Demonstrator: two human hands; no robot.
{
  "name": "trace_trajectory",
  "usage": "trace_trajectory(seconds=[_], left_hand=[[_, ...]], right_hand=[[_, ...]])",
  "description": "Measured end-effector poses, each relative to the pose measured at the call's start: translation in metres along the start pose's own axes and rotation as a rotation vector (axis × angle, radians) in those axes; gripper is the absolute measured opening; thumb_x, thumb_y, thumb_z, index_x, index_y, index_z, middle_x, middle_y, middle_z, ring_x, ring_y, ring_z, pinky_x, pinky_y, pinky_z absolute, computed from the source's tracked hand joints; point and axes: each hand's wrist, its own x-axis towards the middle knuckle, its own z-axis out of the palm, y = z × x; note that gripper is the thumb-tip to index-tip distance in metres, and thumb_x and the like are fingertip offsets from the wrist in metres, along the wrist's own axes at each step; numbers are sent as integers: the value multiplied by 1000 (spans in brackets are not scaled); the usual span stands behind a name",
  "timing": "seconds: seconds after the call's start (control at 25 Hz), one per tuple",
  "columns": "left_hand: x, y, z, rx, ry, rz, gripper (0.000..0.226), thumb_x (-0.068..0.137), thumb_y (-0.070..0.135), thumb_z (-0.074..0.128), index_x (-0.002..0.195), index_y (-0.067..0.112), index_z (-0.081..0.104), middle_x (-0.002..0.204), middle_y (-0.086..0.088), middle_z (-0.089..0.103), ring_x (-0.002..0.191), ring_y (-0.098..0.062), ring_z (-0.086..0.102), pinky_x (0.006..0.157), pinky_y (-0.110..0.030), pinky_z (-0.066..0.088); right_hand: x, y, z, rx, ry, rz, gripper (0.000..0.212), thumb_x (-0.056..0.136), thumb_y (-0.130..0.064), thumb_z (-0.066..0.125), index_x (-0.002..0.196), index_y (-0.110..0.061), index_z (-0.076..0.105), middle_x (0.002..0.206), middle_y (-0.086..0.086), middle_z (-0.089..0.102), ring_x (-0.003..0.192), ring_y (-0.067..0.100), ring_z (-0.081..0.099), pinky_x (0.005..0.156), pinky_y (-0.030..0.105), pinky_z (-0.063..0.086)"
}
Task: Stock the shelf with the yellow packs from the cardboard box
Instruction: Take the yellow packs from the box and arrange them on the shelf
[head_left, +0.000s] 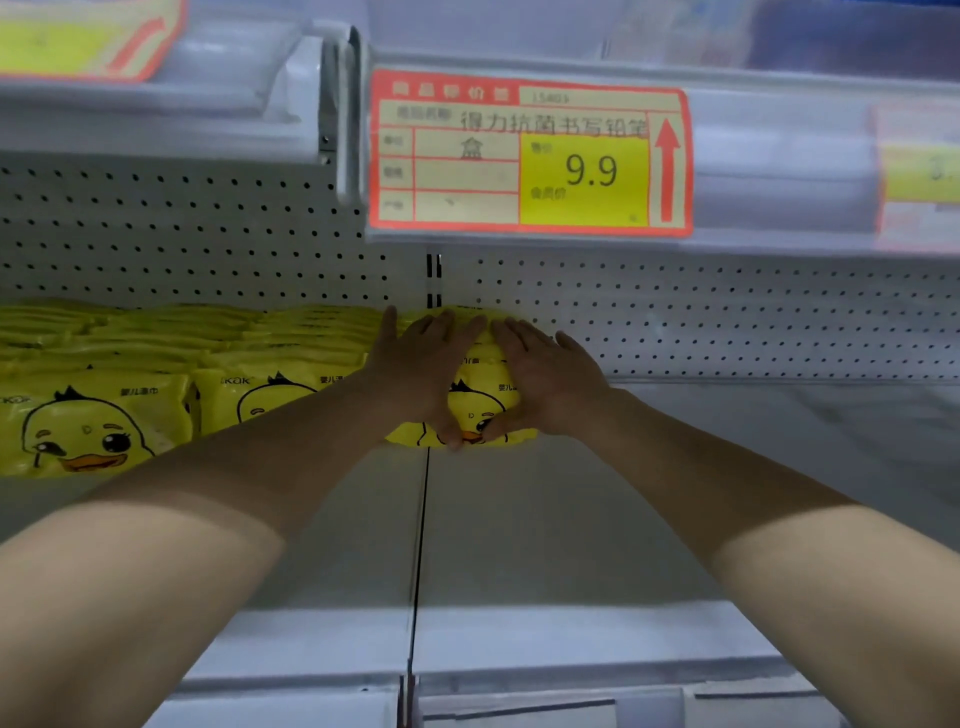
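A stack of yellow packs (480, 400) printed with a cartoon duck sits on the white shelf (571, 519), near the seam between two shelf boards. My left hand (421, 364) lies over the stack's top left with fingers straight and the thumb down its front. My right hand (540, 369) lies flat over the top right, its thumb touching the front of the stack. Further stacks of the same yellow packs (104, 410) fill the shelf to the left, touching the held stack. The cardboard box is out of view.
A perforated white back panel (727, 317) closes the rear. The upper shelf's edge carries a red and yellow price tag (530, 156) reading 9.9, low over the hands. Bare shelf board (753, 441) stretches right of the stack.
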Motion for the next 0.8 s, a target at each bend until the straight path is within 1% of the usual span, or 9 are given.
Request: trace_trajectory(seconds=[0.16,0.32,0.44,0.52,0.64,0.72,0.8], left_hand=[[6,1,-1,14,17,-17,152,40,72,82,153,34,-13,164,-5,3,150,-25,10,115,-64,-3],[-11,-1,1,35,55,24,157,42,75,79,149,26,-26,164,-9,3,150,-23,8,116,-61,-4],[-28,-14,-2,101,22,14,160,44,75,79,147,21,-31,163,-9,-6,151,-25,2,118,-59,-3],[-31,-18,-4,147,-9,-7,160,45,74,80,147,19,-31,163,-10,-7,151,-26,1,118,-58,-1],[-22,-17,1,220,-7,-20,154,51,67,82,149,19,-26,163,-11,-1,151,-26,5,118,-59,-2],[-15,-18,2,202,4,-17,150,53,66,82,150,19,-23,163,-11,2,151,-24,6,117,-59,-3],[-16,-21,-2,142,-47,25,151,52,70,80,150,20,-25,163,-10,-1,151,-24,3,118,-58,-5]], right_hand=[[6,0,-1,4,-2,4,138,60,-74,76,158,-17,-2,166,3,4,152,17,6,122,48,10],[-8,-4,-5,-15,14,-11,138,58,-76,75,158,-20,-1,166,3,3,153,19,7,122,48,10],[-19,-3,-6,-4,9,-34,143,54,-75,78,158,-23,-4,166,3,1,153,19,3,123,47,6],[-22,0,-2,-12,7,-33,143,54,-72,80,158,-23,-6,166,4,1,153,20,2,123,47,5],[-14,2,3,-32,32,-27,138,59,-66,82,158,-23,-4,166,5,3,153,21,3,123,49,6],[-8,2,4,-40,41,-23,136,60,-65,82,157,-23,-4,166,4,3,153,22,4,123,49,6],[-6,4,2,-17,16,-50,137,60,-66,81,158,-23,-4,166,4,2,153,22,2,123,49,6]])
